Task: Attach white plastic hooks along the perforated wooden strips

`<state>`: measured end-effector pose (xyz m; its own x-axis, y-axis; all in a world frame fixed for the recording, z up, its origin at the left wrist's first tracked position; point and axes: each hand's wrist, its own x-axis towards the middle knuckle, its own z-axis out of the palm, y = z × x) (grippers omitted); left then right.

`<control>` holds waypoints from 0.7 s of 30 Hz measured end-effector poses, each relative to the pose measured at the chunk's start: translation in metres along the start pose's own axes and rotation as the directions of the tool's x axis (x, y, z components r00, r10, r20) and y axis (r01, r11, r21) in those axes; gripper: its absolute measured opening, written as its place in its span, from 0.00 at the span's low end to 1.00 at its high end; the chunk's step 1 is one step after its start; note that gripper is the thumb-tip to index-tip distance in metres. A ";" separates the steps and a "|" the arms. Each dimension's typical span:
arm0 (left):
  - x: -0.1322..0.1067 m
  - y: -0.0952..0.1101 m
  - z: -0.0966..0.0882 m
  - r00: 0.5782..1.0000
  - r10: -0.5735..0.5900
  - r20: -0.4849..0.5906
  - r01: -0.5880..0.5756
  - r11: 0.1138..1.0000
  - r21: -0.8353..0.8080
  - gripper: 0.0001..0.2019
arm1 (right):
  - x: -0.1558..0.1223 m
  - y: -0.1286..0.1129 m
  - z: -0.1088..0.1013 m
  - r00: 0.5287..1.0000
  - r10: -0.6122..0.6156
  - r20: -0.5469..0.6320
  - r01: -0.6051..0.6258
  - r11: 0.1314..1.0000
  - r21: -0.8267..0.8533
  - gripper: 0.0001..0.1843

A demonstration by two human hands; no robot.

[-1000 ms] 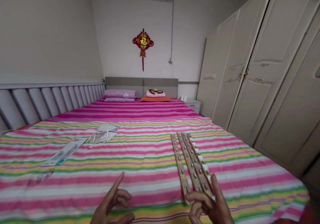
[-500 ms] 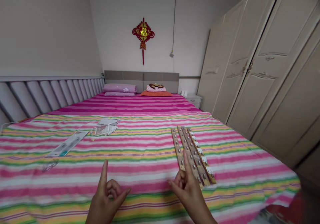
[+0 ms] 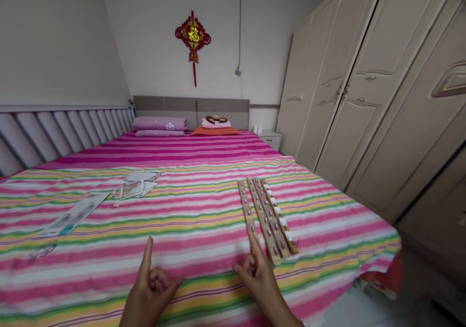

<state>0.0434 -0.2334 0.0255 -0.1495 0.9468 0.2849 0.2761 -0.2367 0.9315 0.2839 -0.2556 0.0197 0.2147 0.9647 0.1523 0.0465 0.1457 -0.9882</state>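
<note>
My left hand hovers over the near part of the striped bed cover. Its index finger points forward, the thumb sticks out to the side, and the other fingers curl in around nothing. In the same pose, my right hand has its index fingertip over the near end of a narrow brown strip; whether it touches cannot be seen. Beside that strip lie two more brown strips carrying small silvery metal pieces, and at the right a strip with white pieces.
To the left lie a long clear packet, white papers or packets with clear wrap and a thin looped item. Folded bedding is at the headboard. A slatted rail borders the left, a wardrobe the right.
My view has turned to the right, so the bed and its things sit further left in the picture. Both hands keep the same pose, and the right fingertip now appears at the leftmost strip's near end.
</note>
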 end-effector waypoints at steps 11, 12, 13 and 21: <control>-0.017 -0.050 0.015 0.945 -0.170 0.278 0.156 0.985 0.071 0.27 | -0.032 0.077 -0.034 0.799 0.594 -0.098 -0.378 0.622 0.686 0.30; -0.018 -0.051 0.019 0.932 -0.189 0.308 0.181 0.982 0.054 0.27 | -0.028 0.075 -0.036 0.799 0.599 -0.056 -0.377 0.570 0.730 0.27; -0.020 -0.051 0.024 0.922 -0.202 0.331 0.201 0.979 0.036 0.27 | -0.024 0.072 -0.037 0.804 0.594 -0.015 -0.372 0.523 0.767 0.24; -0.031 -0.055 0.040 0.860 -0.222 0.460 0.279 0.958 -0.058 0.25 | 0.000 0.077 -0.031 0.867 0.466 0.178 -0.363 0.345 0.866 0.13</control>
<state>0.0707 -0.2408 -0.0434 0.2468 0.9668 -0.0663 0.1676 0.0248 0.9855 0.3182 -0.2508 -0.0561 0.0346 0.9429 -0.3312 -0.9065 -0.1100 -0.4076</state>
